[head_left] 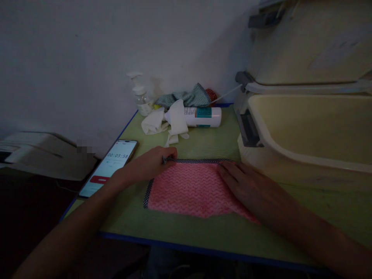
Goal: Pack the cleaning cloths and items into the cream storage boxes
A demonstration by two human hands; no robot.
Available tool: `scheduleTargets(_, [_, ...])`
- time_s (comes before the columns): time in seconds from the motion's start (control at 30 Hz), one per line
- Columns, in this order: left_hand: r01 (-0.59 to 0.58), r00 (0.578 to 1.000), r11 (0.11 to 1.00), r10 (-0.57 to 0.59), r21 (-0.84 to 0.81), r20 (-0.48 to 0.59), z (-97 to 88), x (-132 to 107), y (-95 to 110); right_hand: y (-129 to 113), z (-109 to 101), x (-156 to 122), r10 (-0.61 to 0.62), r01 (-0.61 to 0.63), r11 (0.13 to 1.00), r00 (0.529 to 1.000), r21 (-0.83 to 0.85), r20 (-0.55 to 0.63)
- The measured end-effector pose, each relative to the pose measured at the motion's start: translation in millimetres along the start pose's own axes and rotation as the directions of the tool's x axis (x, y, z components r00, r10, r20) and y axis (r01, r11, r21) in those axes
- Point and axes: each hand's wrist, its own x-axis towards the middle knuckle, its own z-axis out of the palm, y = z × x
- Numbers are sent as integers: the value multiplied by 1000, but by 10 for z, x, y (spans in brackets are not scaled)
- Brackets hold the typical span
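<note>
Cloth (192, 188) flat on table (128, 221). Left hand (161, 159) pinches its far-left corner; right hand (242, 178) on its right side, fingers nearly together, grip unclear. Left forearm (95, 207) partly hides phone (114, 157). Beyond: gloves (178, 119) across bottle (215, 117); tub (252, 159) right.

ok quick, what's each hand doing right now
Left hand: closed, holding the cloth by a corner.
Right hand: on the cloth, thumb hidden; grip can't be told.

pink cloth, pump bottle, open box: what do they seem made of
The cloth looks like soft, matte fabric, probably synthetic, with a raised zigzag texture and checked edging. The pump bottle seems clear plastic, being see-through, though glass is possible. The box looks like smooth, cream plastic, judging by its rounded, moulded-looking rim.
</note>
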Motion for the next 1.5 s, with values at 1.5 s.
scheduleTargets(1.5, [-40,936,835,-161,-549,-314,-372,-47,-221,-34,-113,83,359,-173,659,928,732,-104])
